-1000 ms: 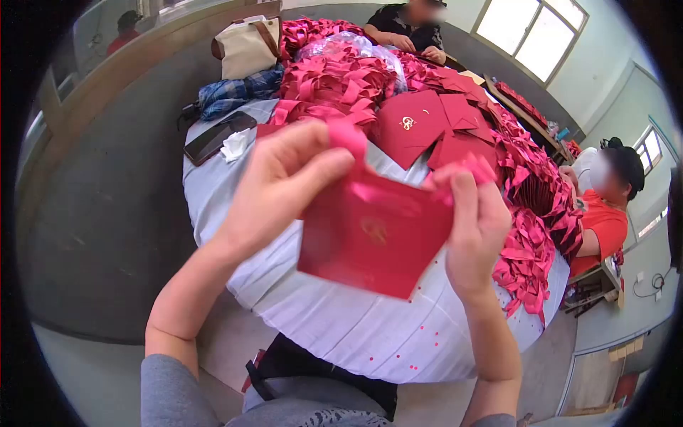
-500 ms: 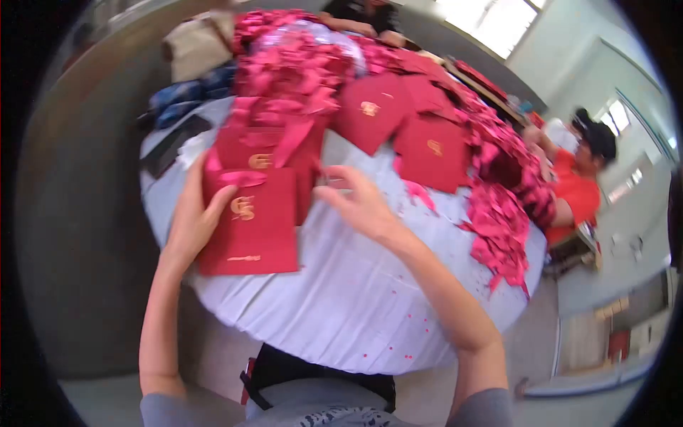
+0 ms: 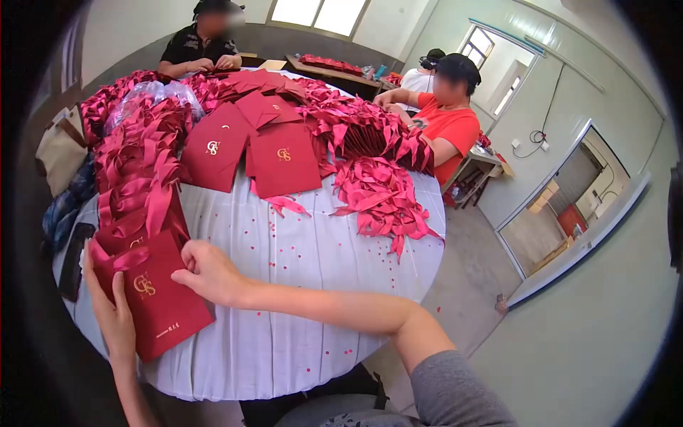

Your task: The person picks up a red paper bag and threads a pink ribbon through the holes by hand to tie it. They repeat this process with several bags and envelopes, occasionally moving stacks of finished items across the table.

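Note:
A red paper bag [image 3: 167, 306] with gold lettering and a pink ribbon [image 3: 130, 259] lies at the near end of a long row of ribboned red bags [image 3: 139, 167]. My left hand [image 3: 112, 302] grips its left edge, thumb on the front below the ribbon. At the bag's right edge is my right hand [image 3: 206, 270], fingers curled and thumb close to the forefinger; whether it pinches anything is too small to tell. Flat red bags [image 3: 286, 160] lie farther back, and a heap of pink ribbons [image 3: 380, 199] sits to their right.
A round table with a white cloth [image 3: 284, 341] bears small red dots. A dark phone-like object [image 3: 76, 263] and a beige bag [image 3: 62, 153] are at the left. One person [image 3: 203, 46] sits across the table; another in orange [image 3: 448, 117] and one in white are at the right.
The camera view has swung right, so the table and bags appear farther left. My right hand has closed its fingers more and come against the bag's right edge.

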`<state>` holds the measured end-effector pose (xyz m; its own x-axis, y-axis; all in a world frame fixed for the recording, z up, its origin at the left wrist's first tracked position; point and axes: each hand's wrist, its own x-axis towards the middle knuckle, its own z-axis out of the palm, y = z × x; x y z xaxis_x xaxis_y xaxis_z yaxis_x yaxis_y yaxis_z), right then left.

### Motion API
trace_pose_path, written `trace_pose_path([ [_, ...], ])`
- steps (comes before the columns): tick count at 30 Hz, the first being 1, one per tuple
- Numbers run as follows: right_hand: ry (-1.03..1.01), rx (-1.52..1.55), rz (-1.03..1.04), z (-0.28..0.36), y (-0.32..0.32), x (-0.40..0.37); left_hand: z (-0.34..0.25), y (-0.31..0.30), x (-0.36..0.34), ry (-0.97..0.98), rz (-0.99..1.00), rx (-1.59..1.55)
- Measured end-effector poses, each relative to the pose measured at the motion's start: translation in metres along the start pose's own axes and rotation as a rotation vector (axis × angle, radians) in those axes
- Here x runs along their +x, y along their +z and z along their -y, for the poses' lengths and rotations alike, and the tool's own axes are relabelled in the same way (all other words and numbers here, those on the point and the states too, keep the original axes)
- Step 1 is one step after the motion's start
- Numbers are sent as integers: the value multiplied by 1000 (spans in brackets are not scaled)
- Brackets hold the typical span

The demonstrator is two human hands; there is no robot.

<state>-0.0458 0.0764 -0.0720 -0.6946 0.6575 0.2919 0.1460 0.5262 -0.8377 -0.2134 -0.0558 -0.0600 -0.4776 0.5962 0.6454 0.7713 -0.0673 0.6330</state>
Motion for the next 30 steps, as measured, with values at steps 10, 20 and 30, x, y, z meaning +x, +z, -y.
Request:
trace_pose_path([
  [10,-27,27,-112,-16,-18,19,-12,5,1,34,25,122],
  [20,99,-56,5,-2,-89,-62,-14,7,-19,9,91,53],
  [30,198,-496,-252,21,-123,-219,-36,-20,-48,10,206,171],
])
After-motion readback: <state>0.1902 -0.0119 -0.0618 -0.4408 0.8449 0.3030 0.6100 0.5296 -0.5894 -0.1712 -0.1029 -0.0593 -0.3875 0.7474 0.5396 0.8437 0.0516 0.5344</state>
